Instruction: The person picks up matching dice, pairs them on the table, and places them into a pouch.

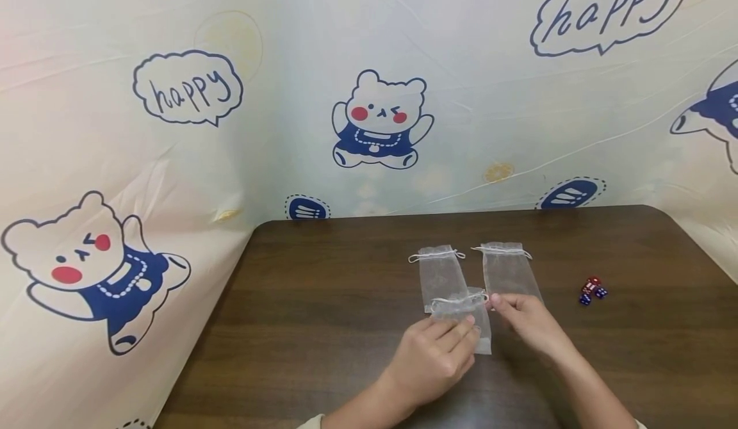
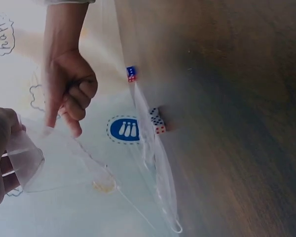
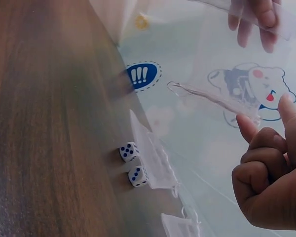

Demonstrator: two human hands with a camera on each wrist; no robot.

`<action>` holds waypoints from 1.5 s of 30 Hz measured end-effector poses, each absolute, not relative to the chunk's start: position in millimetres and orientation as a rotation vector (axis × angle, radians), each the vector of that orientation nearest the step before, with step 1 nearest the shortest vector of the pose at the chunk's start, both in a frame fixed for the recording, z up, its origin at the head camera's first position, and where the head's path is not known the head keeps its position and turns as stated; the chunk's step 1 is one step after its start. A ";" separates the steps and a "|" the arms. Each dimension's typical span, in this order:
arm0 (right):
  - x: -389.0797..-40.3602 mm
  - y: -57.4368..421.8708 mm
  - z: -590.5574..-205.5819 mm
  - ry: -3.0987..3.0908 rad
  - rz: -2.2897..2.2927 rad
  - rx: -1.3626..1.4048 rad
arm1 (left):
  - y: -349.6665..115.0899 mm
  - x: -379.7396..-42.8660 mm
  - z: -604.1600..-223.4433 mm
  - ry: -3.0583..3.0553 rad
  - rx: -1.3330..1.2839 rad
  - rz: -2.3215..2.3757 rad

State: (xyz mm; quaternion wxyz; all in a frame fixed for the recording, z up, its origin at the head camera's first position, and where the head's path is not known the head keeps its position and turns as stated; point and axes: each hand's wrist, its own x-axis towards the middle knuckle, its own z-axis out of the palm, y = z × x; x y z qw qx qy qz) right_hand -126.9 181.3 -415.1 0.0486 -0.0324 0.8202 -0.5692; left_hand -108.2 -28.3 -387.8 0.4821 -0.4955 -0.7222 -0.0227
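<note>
In the head view my left hand holds a sheer white drawstring pouch above the table, its fingers bent against the fabric. The pouch's mouth and white cord show in the right wrist view, where the left hand is partly seen through the mesh. My right hand is at the right end of the mouth. In the right wrist view its thumb and index finger are extended and apart, touching the pouch edge; the other fingers are curled. Two more pouches, left and right, lie flat behind.
Red and blue dice sit in a small cluster to the right on the brown wooden table. White dice stand beside the lying pouches in the wrist views. A printed cloth hangs behind the table.
</note>
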 end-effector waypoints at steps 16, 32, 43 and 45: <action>-128.1 177.3 -412.6 2.500 -1.794 -0.038 | -28.8 -93.2 -362.9 -1.828 -1.215 0.137; -120.4 172.6 -395.6 2.841 -2.233 0.172 | -34.9 -108.7 -398.1 -2.021 -1.190 -0.040; -118.4 173.9 -392.8 3.297 -2.288 -0.807 | -59.0 -132.5 -388.3 -2.215 -0.955 -0.367; -118.5 170.3 -392.8 3.362 -2.234 -0.990 | -62.0 -135.8 -382.5 -2.196 -0.930 -0.410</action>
